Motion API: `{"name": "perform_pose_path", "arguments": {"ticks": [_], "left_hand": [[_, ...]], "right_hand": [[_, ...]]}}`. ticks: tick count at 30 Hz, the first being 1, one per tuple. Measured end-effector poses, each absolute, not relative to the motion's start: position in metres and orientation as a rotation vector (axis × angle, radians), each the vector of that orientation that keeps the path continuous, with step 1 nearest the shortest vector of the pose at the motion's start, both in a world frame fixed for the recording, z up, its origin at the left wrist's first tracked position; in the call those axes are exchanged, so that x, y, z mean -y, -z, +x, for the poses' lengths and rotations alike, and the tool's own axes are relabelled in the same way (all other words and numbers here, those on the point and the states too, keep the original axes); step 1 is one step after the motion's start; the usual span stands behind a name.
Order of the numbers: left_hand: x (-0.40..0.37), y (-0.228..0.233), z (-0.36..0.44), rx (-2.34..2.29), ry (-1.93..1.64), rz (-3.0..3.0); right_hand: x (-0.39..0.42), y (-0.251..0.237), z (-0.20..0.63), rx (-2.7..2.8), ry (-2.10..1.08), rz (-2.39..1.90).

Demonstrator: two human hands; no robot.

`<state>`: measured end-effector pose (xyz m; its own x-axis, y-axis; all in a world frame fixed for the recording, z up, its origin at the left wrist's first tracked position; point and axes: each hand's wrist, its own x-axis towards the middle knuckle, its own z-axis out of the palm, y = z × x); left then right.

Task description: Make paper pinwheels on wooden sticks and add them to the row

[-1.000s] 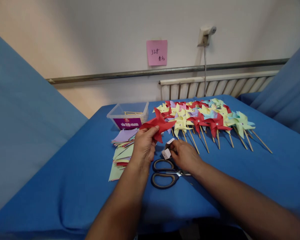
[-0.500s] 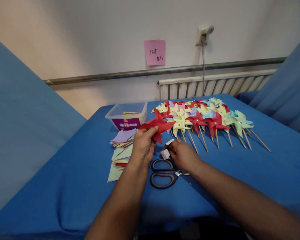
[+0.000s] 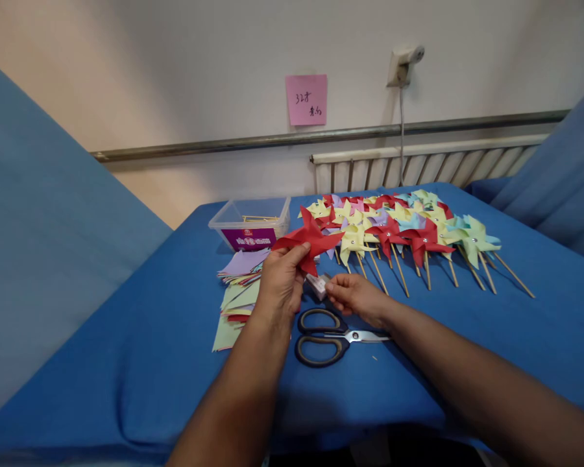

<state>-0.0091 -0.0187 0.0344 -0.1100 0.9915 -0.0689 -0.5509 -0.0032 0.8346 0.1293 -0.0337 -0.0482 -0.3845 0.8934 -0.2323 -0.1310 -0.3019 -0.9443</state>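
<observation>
My left hand (image 3: 279, 285) holds a folded red paper pinwheel head (image 3: 309, 241) up above the blue table (image 3: 141, 337). My right hand (image 3: 355, 297) pinches a small white box (image 3: 317, 285) that rests low on the cloth just right of my left hand. Black-handled scissors (image 3: 328, 336) lie flat in front of both hands, blades pointing right under my right wrist.
Several finished pinwheels on wooden sticks (image 3: 399, 230) lie in rows at the back right. A clear plastic tub with a purple label (image 3: 250, 227) holds sticks at the back. Cut coloured paper squares (image 3: 238, 288) are stacked left of my left hand. Blue partitions flank both sides.
My right hand has shifted up and away from the scissors, baring the blades, and the small white box has come down closer to my left hand. The red pinwheel head stays put.
</observation>
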Motion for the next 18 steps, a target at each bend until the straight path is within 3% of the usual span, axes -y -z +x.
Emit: {"name": "perform_pose_path", "arguments": {"ticks": [9,18], "left_hand": [[0.020,-0.036,-0.009,-0.868,-1.494,0.678],[0.019,-0.035,-0.010,-0.847,-1.498,0.676]], "right_hand": [[0.017,0.040,0.143,0.374,-2.375,-0.876],[0.009,0.049,0.151,0.208,-2.498,-0.684]]}}
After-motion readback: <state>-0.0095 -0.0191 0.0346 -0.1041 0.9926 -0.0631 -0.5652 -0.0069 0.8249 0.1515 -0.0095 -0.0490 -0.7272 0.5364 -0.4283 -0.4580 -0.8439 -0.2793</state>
